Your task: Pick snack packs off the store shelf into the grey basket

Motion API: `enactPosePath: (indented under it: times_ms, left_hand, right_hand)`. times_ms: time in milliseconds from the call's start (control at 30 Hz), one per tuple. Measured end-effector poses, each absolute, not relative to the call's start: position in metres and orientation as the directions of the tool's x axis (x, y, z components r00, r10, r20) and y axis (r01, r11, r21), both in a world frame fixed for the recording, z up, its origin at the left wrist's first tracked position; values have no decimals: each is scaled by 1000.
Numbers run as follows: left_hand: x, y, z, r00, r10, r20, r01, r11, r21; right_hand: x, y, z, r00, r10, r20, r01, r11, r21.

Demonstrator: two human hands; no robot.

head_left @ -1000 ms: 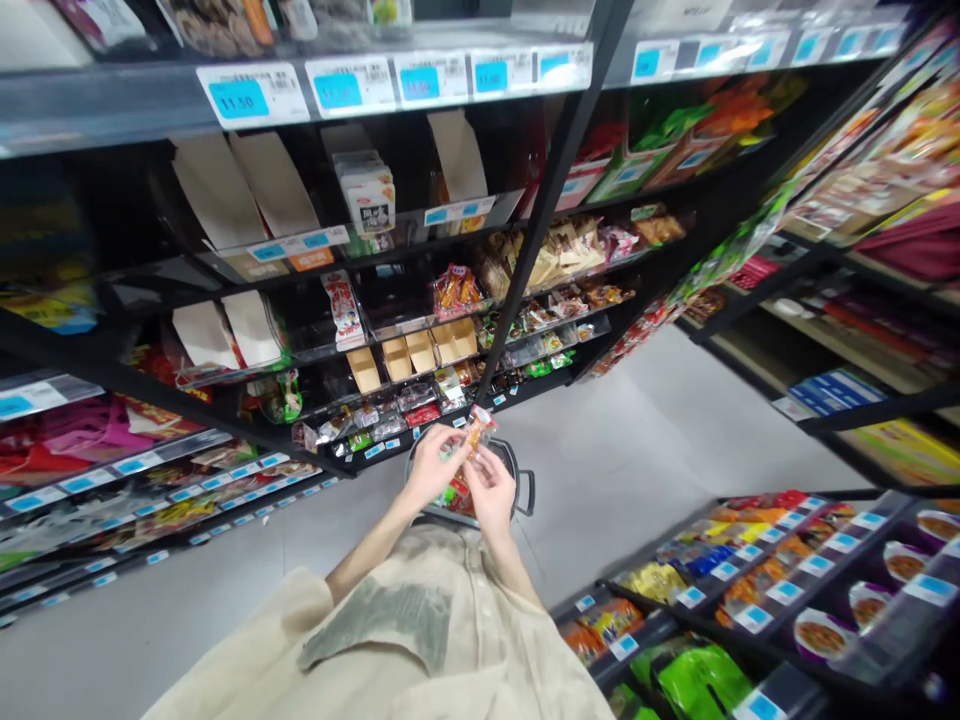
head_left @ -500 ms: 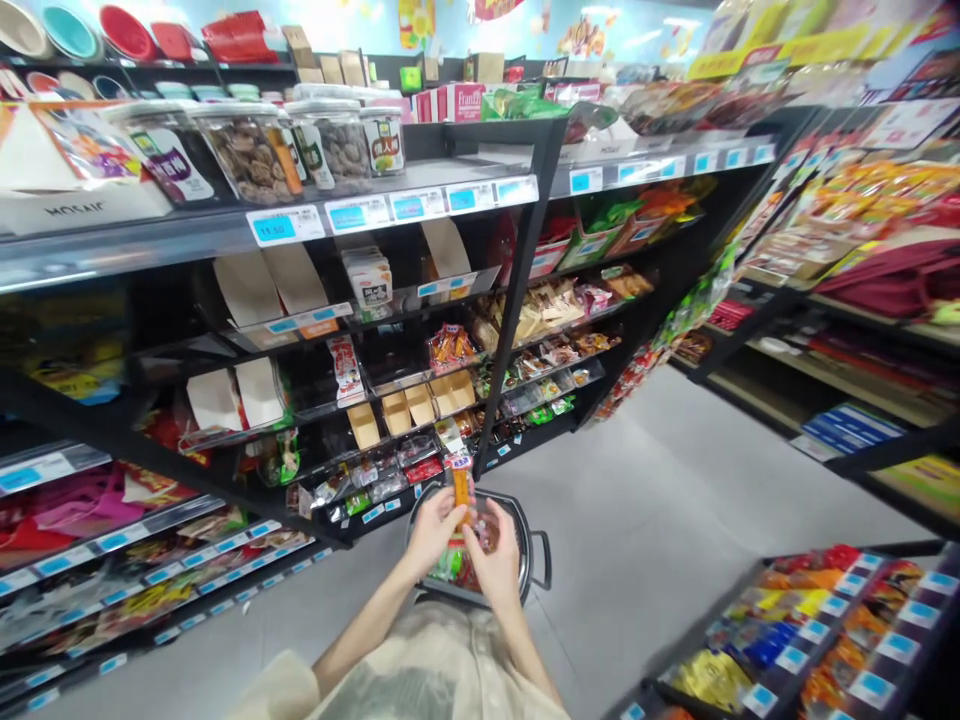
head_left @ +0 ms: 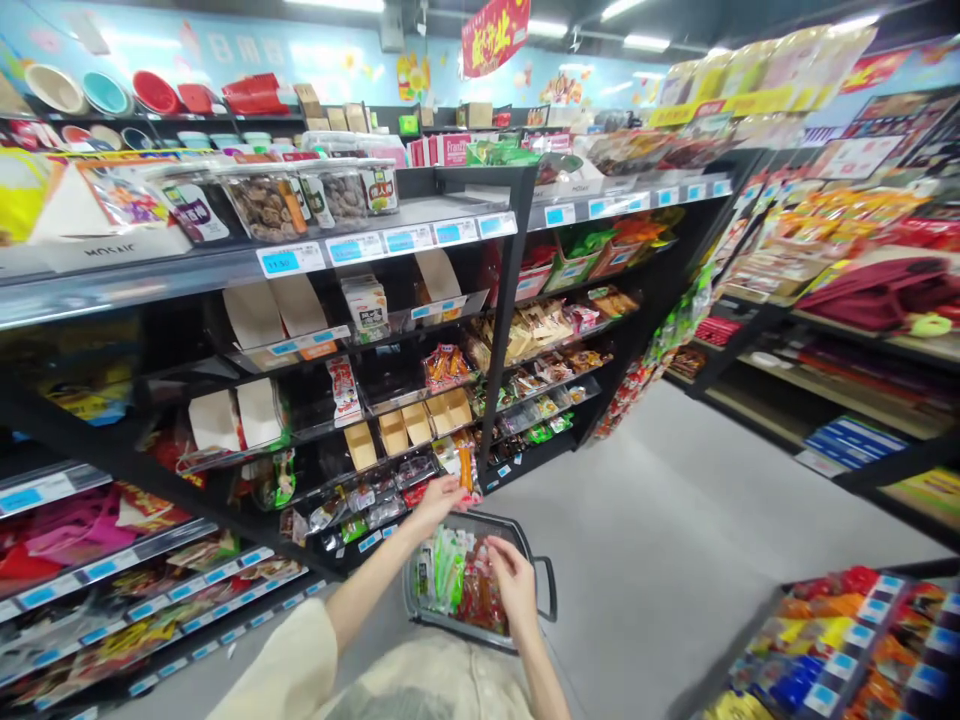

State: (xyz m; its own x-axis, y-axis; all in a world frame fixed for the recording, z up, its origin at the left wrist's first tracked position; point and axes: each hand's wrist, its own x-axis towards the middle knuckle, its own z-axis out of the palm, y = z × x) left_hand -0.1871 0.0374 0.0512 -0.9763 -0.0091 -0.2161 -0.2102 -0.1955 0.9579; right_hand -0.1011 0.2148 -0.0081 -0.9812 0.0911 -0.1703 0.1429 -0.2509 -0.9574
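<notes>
My left hand (head_left: pixel 437 500) grips one orange snack packet (head_left: pixel 466 466) by its lower end, raised upright in front of the lower tiers of the shelf rack (head_left: pixel 507 300) and above the shopping basket (head_left: pixel 546 580). My right hand (head_left: pixel 513 585) hangs over the green and red packets in the basket (head_left: pixel 465 585), fingers curled loosely; I cannot tell whether they pinch one. In my judgement restocking is midway: the basket holds many packets, and the shelf trays show gaps.

Orange snack packet (head_left: pixel 466 468); grey basket (head_left: pixel 541 570) of green and red packets; blue price tags (head_left: pixel 281 262); black shelves (head_left: pixel 510 300).
</notes>
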Motion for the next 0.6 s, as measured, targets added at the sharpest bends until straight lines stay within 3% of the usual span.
enactPosePath:
  times_ms: [133, 367, 500, 600]
  left_hand:
    - [-259, 25, 86, -981, -98, -167, -138, -249, 958]
    - [-374, 23, 142, -969, -214, -124, -58, -292, 955]
    - [-420, 24, 166, -951, -296, -86, -7, -258, 966]
    - [-423, 28, 166, -958, -285, -37, 18, -189, 982]
  right_hand:
    - [-91, 235, -22, -964, 81, -252, 220, -280, -934]
    - [-73, 266, -41, -928, 186, -322, 254, -316, -914]
    - [-67, 271, -50, -922, 218, -319, 252, -287, -924]
    - [-64, 273, -58, -927, 205, -315, 266, -236, -935]
